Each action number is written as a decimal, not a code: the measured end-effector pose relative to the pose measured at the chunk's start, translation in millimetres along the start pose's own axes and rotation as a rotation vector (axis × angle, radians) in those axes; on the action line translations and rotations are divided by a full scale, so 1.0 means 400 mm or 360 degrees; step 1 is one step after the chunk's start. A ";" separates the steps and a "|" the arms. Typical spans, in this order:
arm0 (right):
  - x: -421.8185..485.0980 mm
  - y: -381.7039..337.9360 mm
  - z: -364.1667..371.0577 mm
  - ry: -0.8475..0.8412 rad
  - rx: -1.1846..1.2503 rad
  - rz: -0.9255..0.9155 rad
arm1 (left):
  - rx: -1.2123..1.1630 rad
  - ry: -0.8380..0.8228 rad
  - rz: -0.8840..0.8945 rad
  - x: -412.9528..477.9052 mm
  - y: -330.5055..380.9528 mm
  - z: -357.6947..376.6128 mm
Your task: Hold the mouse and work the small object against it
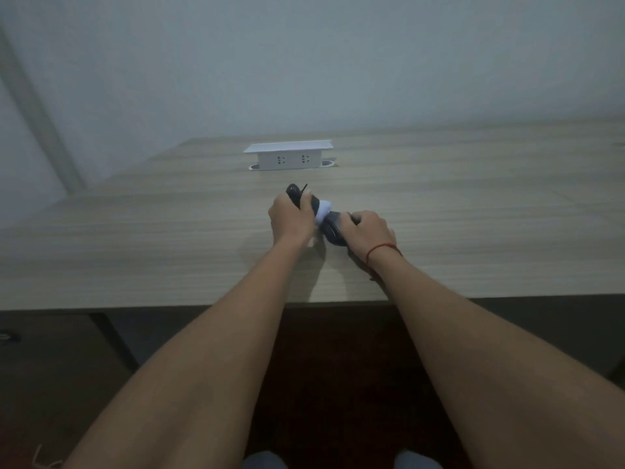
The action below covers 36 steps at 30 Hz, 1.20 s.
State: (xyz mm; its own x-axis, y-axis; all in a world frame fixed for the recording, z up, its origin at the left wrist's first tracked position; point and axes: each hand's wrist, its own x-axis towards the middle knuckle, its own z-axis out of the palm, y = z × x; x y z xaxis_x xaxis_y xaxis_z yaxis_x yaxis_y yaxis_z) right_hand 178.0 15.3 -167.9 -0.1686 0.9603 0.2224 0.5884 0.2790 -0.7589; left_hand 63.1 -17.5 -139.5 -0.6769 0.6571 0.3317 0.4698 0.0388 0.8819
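On the desk, middle area: I am working with both hands just above the wooden top, near its front half.
Left hand (289,214): I am curling my fingers round the far end of a dark object (333,228), gripping it from the left side; my thumb is hidden from view.
Right hand (369,233): I am closing my fingers over the near end of that same object, knuckles facing up, with nothing spread or flat.
Dark object: it is lying slantwise between my two hands, its far end rising past my left hand towards the socket box, its near end sitting low beside my right hand. What it is exactly I cannot tell; it is glossy and rounded.
White cloth (324,208): I am holding it bunched against the middle of the object, between my hands; a scrap of it is hanging below my left wrist.
Thin black strand (304,188): it is sticking up from the far end of the object, just above my left hand.
Red string (384,248): I am wearing it round my right wrist.
Socket box (288,155): it is standing raised out of the desk, well beyond my hands, its two outlets facing me.
Desk (135,248): its pale wood grain is running left to right; its front edge is crossing over my forearms.
Wall (304,62): it is standing plain and grey behind the desk.
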 end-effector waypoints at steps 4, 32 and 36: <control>0.013 0.013 0.005 0.0070 -0.0067 -0.0013 | 0.0013 -0.0121 0.0055 -0.020 -0.014 0.001; 0.022 0.014 0.008 0.0162 -0.0105 -0.0003 | 0.0038 -0.0192 -0.0257 -0.034 -0.015 -0.028; 0.023 0.015 0.007 0.0167 -0.0111 0.0018 | -0.0034 -0.0492 -0.0331 -0.007 -0.011 -0.070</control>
State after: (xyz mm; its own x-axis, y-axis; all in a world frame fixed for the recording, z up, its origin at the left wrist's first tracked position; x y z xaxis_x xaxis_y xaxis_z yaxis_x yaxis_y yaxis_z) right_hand 177.7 25.9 -172.2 -0.0799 0.9568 0.2796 0.6440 0.2637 -0.7182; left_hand 46.9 -40.5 -135.1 -0.5520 0.8333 0.0306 0.3262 0.1820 0.9276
